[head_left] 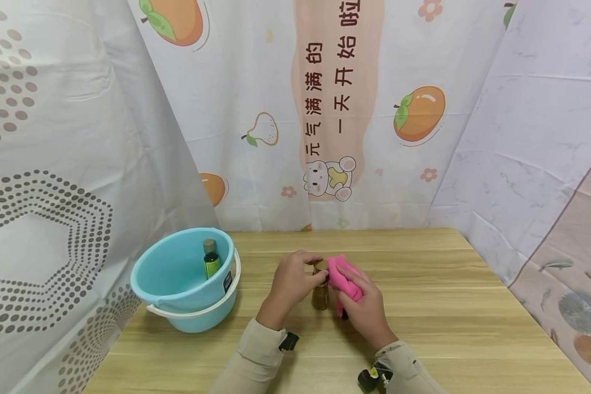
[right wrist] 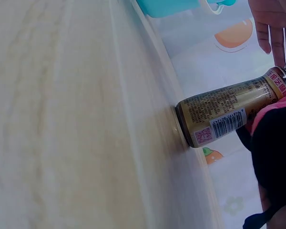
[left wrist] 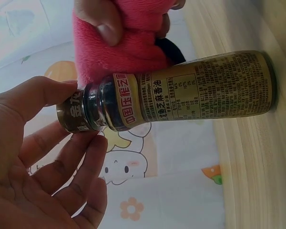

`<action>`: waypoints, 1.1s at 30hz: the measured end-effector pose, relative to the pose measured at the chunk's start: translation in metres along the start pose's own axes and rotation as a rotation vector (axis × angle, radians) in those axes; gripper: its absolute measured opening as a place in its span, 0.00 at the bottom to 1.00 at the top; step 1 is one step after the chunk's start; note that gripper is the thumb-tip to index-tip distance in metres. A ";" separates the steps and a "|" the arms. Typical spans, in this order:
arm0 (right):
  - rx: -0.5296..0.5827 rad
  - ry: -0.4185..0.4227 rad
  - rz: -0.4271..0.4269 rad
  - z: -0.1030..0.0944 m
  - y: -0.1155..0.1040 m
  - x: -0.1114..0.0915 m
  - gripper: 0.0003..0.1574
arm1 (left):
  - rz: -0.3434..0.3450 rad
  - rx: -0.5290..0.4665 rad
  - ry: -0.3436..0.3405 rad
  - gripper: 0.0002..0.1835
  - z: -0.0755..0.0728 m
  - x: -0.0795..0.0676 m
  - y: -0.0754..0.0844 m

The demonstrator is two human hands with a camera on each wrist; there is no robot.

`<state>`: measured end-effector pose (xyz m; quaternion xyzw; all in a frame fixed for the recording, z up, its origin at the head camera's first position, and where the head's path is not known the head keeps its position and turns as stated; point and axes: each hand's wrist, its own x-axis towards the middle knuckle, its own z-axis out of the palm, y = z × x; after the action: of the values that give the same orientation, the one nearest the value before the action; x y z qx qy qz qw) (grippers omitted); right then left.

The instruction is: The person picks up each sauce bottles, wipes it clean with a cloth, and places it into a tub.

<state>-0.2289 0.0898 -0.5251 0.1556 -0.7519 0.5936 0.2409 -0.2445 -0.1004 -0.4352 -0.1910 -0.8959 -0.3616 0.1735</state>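
Observation:
A sesame oil bottle (head_left: 320, 299) with a gold label (left wrist: 205, 88) stands upright on the table. My left hand (head_left: 291, 282) pinches its brown cap (left wrist: 72, 114) between thumb and fingers. In my right hand (head_left: 369, 307) is a bunched pink plush cloth (head_left: 342, 278), gripped against the neck and upper side of the bottle. A black piece (right wrist: 283, 152) hangs from the cloth's underside. The right wrist view shows the bottle's barcode (right wrist: 227, 123) and its base on the tabletop; the cloth hides part of the neck there.
To the left on the wooden table (head_left: 423, 328) stands a light blue bucket (head_left: 197, 320) with a white handle (head_left: 202, 312). Inside it leans a dark bottle (head_left: 210, 257) with a yellow-green label. Printed curtains (head_left: 256, 180) hang behind the table and on both sides.

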 end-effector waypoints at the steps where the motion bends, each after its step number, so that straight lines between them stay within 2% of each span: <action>1: -0.001 -0.005 0.003 0.000 0.000 0.000 0.31 | 0.000 -0.001 -0.001 0.14 0.000 0.000 0.000; 5: -0.024 -0.034 0.039 0.000 -0.001 0.000 0.32 | 0.005 -0.006 -0.003 0.15 0.000 0.000 0.000; 14: -0.173 -0.093 0.138 -0.001 0.002 0.000 0.32 | 0.013 -0.011 -0.001 0.15 0.000 0.000 -0.001; 19: -0.245 -0.124 0.164 -0.001 0.004 0.000 0.33 | 0.011 -0.014 -0.005 0.15 0.000 0.000 -0.001; 23: -0.278 -0.132 0.196 -0.001 0.006 0.000 0.33 | 0.009 0.034 0.005 0.16 0.001 0.001 -0.002; 28: -0.318 -0.143 0.217 -0.001 0.006 0.000 0.32 | -0.025 0.120 0.046 0.24 0.001 0.001 0.001; 33: -0.333 -0.144 0.219 -0.001 0.006 0.000 0.32 | -0.045 0.126 0.067 0.21 0.002 0.000 0.001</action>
<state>-0.2323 0.0919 -0.5298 0.0730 -0.8675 0.4709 0.1429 -0.2447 -0.0984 -0.4359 -0.1474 -0.9147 -0.3143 0.2069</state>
